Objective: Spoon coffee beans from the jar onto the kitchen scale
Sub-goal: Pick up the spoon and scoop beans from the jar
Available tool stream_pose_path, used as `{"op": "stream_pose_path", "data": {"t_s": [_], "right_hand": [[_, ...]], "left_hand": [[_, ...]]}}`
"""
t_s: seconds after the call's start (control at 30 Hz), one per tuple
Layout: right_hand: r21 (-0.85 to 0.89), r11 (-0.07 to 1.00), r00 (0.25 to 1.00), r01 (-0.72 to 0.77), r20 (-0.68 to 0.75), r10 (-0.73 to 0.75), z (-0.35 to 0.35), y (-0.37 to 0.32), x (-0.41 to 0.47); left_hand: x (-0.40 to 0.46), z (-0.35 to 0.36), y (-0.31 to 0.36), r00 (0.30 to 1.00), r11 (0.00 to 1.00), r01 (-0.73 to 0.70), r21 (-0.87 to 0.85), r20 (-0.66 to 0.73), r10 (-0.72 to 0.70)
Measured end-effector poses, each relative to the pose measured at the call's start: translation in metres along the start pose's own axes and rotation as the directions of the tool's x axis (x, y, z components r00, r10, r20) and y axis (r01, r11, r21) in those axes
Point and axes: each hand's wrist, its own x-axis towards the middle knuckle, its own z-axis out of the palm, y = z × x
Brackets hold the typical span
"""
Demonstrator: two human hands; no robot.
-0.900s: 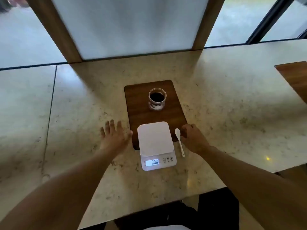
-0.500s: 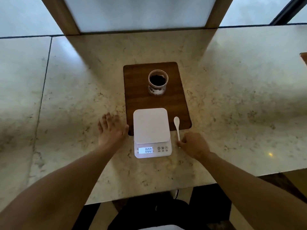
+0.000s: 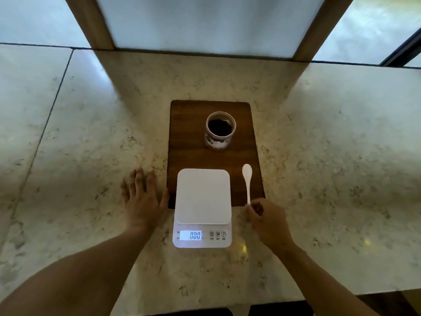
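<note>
A clear open jar [image 3: 220, 130] with dark coffee beans inside stands on the far part of a dark wooden board [image 3: 189, 137]. A white kitchen scale [image 3: 202, 206] sits partly on the board's near end, its platform bare and its display reading 0.00. A white spoon [image 3: 247, 181] lies to the right of the scale, bowl pointing away from me. My right hand [image 3: 267, 221] pinches the near end of the spoon's handle. My left hand [image 3: 142, 199] rests flat on the marble counter just left of the scale, fingers spread.
The marble counter [image 3: 330, 156] stretches wide on both sides, with a seam at the left [image 3: 45, 124]. Wooden window posts [image 3: 91, 23] rise behind it. The counter's near edge runs below my forearms.
My right hand has slid back along the spoon from beside its bowl to the handle's near end and closed its fingers on it. The left hand has stayed flat. The camera has tilted down.
</note>
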Motion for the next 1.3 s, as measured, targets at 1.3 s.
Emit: {"op": "stream_pose_path", "data": {"t_s": [1.3], "right_hand": [[-0.252,0.950,0.957,0.184,-0.177,-0.232,-0.026,-0.121,0.140]], "left_hand": [[0.001,-0.013,0.006,0.999,0.999,0.027,0.024,0.040,-0.028]]}}
